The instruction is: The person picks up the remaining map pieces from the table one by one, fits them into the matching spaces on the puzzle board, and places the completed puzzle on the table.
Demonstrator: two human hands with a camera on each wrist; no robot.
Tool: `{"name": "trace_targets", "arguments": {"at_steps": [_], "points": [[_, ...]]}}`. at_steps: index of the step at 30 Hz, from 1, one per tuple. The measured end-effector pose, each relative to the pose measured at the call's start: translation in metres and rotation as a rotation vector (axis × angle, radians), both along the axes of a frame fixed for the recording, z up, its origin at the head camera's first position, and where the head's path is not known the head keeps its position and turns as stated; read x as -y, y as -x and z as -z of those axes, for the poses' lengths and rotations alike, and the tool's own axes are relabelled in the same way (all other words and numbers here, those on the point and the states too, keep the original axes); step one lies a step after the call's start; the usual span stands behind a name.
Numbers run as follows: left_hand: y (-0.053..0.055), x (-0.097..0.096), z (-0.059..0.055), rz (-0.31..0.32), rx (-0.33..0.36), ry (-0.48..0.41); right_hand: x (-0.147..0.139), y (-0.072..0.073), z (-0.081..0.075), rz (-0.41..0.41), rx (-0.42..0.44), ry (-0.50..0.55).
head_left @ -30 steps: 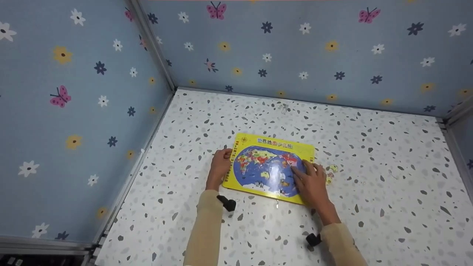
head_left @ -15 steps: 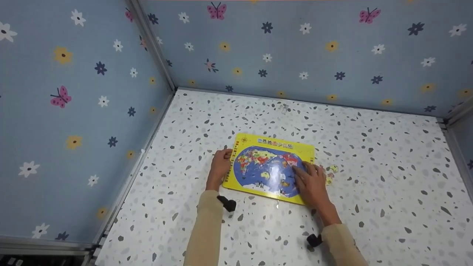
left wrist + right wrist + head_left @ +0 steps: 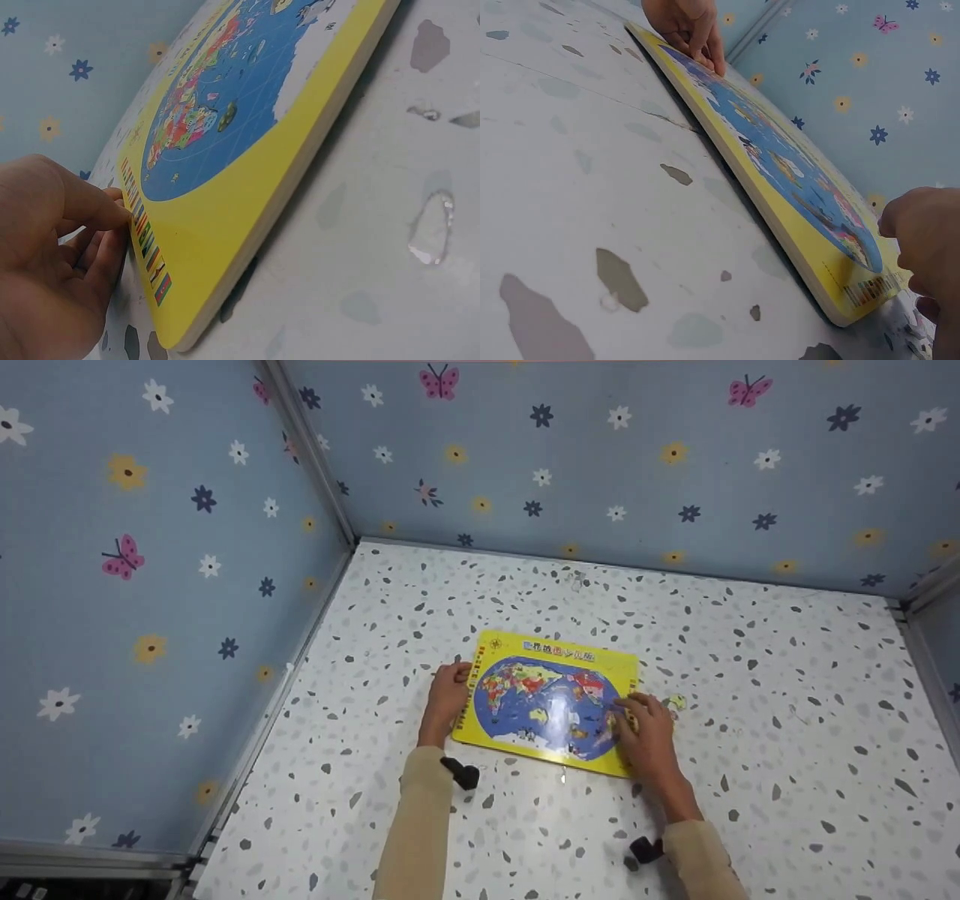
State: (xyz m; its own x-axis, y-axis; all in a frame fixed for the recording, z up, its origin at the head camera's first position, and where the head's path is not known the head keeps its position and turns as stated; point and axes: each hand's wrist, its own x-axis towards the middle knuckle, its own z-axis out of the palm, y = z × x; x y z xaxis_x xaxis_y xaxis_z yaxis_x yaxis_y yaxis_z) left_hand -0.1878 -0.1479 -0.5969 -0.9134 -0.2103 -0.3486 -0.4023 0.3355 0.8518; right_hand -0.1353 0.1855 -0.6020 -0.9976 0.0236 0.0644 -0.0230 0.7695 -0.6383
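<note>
A yellow-bordered world map puzzle board point(image 3: 615, 661) lies on the speckled table, its blue ocean filled with coloured land shapes. My left hand point(image 3: 448, 690) grips the board's left edge; in the left wrist view the thumb of that hand point(image 3: 45, 247) presses by the row of flags. Over the right border hovers my right hand point(image 3: 651, 731), fingers loosely bent. In the right wrist view this hand point(image 3: 934, 240) shows no piece between its fingers. South America's shape point(image 3: 608, 727) shows beside its fingertips. Just past the hand lie loose puzzle pieces point(image 3: 677, 702), partly hidden by it.
Blue flowered panels point(image 3: 600, 472) rise behind and to the left of the speckled table point(image 3: 795, 735). Black wrist cameras point(image 3: 460, 774) sit below both hands. A small clear scrap point(image 3: 432, 229) lies in front of the board.
My right hand has drawn back to the right off the map, uncovering the South America area, and its fingers now bend more. The left hand and board have stayed in place.
</note>
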Motion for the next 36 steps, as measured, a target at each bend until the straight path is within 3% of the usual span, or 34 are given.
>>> {"name": "trace_targets", "arguments": {"at_steps": [8, 22, 28, 36], "points": [[0.000, 0.000, 0.001, 0.027, -0.046, -0.006, -0.009, -0.003, -0.005, 0.005, -0.001, 0.093], [-0.001, -0.001, 0.000, 0.005, -0.019, -0.017, -0.023, -0.007, -0.005, 0.083, -0.036, 0.109], [0.000, -0.001, 0.000, 0.007, -0.024, -0.007, -0.031, -0.006, -0.003, 0.138, -0.090, 0.052], [-0.001, -0.001, -0.002, 0.026, -0.027, 0.026, -0.038, -0.005, -0.001, 0.231, -0.058, -0.029]]}}
